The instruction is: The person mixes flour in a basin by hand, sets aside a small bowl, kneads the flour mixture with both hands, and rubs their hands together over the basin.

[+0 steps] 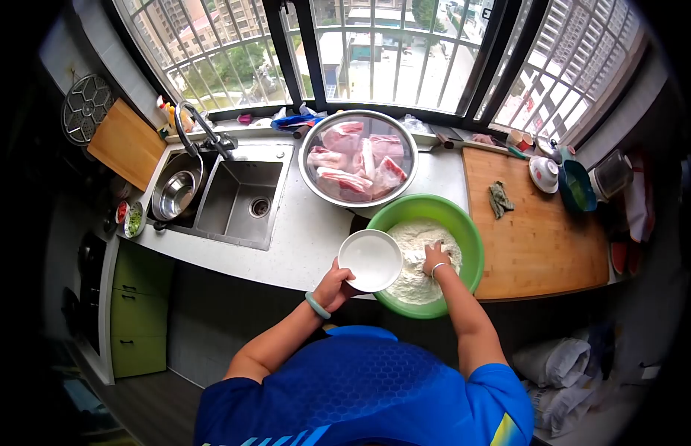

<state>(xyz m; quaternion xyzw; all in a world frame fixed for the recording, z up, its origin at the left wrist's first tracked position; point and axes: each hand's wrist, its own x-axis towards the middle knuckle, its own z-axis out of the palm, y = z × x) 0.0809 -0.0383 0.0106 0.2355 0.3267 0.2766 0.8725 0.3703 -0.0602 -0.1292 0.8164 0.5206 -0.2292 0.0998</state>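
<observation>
My left hand (333, 288) grips the near left rim of a white bowl (370, 260), which holds what looks like a pale liquid. The bowl is held over the left edge of a large green basin (474, 256). Inside the basin lies a heap of white flour (416, 286). My right hand (436, 257) reaches into the flour on the basin's right side, fingers apart and their tips partly buried. Behind the basin stands a metal bowl (307, 175) with several large pieces of raw meat (345, 184).
A double sink (238, 197) with a faucet (200, 130) is at left, a pot and metal bowl in its left basin. On the right, a wooden board (539, 238) bears a crumpled cloth (500, 200). A small dish of chopped greens (134, 219) sits by the counter's left end.
</observation>
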